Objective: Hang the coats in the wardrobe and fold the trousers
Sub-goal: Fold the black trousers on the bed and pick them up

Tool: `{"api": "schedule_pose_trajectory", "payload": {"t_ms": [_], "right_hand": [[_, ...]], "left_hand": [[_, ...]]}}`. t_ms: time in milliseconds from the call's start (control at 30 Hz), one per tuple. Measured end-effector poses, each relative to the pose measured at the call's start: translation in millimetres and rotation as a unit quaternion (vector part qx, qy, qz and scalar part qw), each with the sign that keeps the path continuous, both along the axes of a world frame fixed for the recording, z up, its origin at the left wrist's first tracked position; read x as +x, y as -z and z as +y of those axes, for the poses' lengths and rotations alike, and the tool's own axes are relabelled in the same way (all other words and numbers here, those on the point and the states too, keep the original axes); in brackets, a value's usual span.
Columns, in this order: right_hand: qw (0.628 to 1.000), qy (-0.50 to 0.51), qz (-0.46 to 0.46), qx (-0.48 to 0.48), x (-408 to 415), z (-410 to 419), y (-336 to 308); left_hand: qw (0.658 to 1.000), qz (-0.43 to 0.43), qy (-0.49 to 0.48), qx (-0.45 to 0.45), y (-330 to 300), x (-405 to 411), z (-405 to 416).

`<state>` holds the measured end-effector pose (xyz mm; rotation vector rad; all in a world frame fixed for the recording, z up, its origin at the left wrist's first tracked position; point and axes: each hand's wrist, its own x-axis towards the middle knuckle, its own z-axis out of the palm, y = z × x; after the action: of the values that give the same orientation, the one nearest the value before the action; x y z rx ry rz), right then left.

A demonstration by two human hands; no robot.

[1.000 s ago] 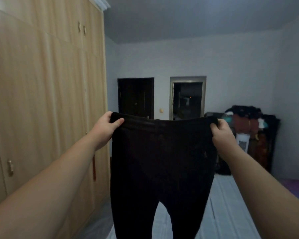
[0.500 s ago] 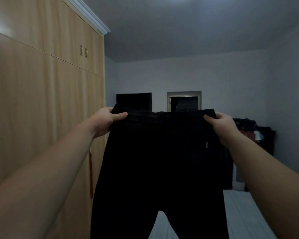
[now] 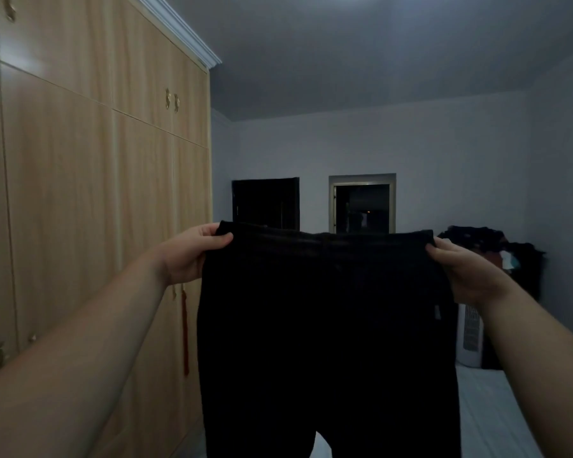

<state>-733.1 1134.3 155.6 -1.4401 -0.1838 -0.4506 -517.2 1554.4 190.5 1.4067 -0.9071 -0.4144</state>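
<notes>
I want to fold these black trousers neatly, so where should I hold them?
Keep gripping the trousers by the waistband corners, left hand and right hand pinching from the outer sides. The waistband is stretched flat and the legs hang straight down.

Your trousers (image 3: 325,325): plain black, small grey tag near right side seam. Wardrobe (image 3: 80,193) beside you: light tan woodgrain, brass-coloured handles, red tassel (image 3: 185,332) hanging. Walls (image 3: 444,153) pale grey-blue. Door (image 3: 266,203) dark, nearly black. Bed (image 3: 497,411) whitish.

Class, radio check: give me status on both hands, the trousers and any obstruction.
Left hand and right hand pinch the waistband corners. Black trousers held up, spread flat, unfolded, legs hanging. Wardrobe doors shut at left; nothing in the way.
</notes>
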Motion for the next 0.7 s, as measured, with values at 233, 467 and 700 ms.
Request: {"api": "schedule_pose_trajectory", "payload": {"t_ms": [233,467,700], "right_hand": [[0.991,0.049,0.123,0.011,8.9,3.4,14.4],[0.901,0.382,0.201,-0.033,59.5,26.2,39.4],[0.949,0.300,0.094,0.037,62.5,79.8,90.2]], "left_hand": [[0.993,0.058,-0.072,0.078,12.5,-3.7,-14.1],[0.956,0.133,-0.247,0.089,35.4,-30.8,-76.1],[0.967,0.023,-0.252,-0.023,100.6,-56.8,-116.7]]}}
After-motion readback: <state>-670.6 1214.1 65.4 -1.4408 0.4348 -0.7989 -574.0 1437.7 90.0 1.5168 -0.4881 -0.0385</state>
